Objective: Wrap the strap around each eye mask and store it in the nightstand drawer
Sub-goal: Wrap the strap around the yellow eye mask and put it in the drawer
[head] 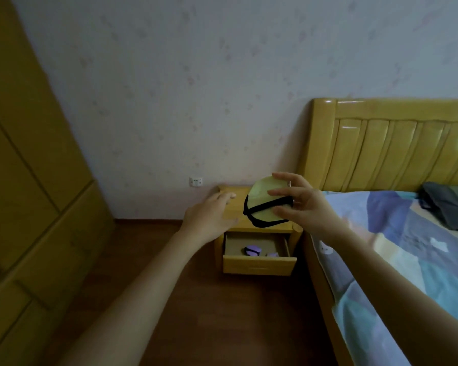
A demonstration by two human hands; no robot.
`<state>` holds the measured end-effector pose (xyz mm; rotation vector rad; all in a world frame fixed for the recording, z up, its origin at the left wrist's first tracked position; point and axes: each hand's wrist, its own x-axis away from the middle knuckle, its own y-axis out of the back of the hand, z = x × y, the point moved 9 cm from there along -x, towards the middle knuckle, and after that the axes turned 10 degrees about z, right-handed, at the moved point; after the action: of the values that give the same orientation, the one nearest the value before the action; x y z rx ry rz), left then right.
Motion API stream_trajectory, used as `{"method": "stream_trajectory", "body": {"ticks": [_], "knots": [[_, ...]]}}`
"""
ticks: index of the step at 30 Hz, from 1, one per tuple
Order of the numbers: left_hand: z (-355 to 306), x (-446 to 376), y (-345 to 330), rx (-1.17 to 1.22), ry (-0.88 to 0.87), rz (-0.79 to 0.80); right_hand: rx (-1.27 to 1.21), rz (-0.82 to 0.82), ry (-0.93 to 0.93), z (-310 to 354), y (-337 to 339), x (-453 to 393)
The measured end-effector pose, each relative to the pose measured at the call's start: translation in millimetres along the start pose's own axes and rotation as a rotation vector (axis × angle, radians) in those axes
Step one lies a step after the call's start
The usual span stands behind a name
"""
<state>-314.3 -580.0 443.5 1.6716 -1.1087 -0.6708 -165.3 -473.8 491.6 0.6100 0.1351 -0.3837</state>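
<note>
Here the right hand pinches the folded yellow eye mask — strap slanting up-right — left hand spread.

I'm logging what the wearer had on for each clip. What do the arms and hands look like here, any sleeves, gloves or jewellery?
Both forearms are bare as far as the frame shows: no sleeves. The left hand and right hand have no gloves, and no rings, watch or bracelet are visible.

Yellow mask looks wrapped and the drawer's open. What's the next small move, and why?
Probably lower the right hand and set the yellow eye mask into the open drawer. Its black strap already crosses it, the drawer holds a purple mask with bare room beside it, and the left hand is empty.
</note>
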Motion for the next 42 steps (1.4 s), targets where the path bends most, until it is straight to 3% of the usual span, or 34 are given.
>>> {"method": "stream_trajectory", "body": {"ticks": [8,19,27,34,42], "knots": [[62,-179,-80,0.036,0.056,0.153,-0.016,0.135,-0.147,-187,1,-133],[130,-374,-228,0.195,0.068,0.412,-0.152,0.252,-0.409,-438,-40,-225],[189,-426,-384,0.298,0.201,0.581,-0.222,0.424,-0.585,-598,-113,-214],[241,-437,-502,0.281,0.300,0.716,-0.240,0.513,-0.661,-700,-188,-178],[280,-458,-551,0.067,0.337,0.550,-0.205,0.531,-0.663,-762,-250,-171]]}}
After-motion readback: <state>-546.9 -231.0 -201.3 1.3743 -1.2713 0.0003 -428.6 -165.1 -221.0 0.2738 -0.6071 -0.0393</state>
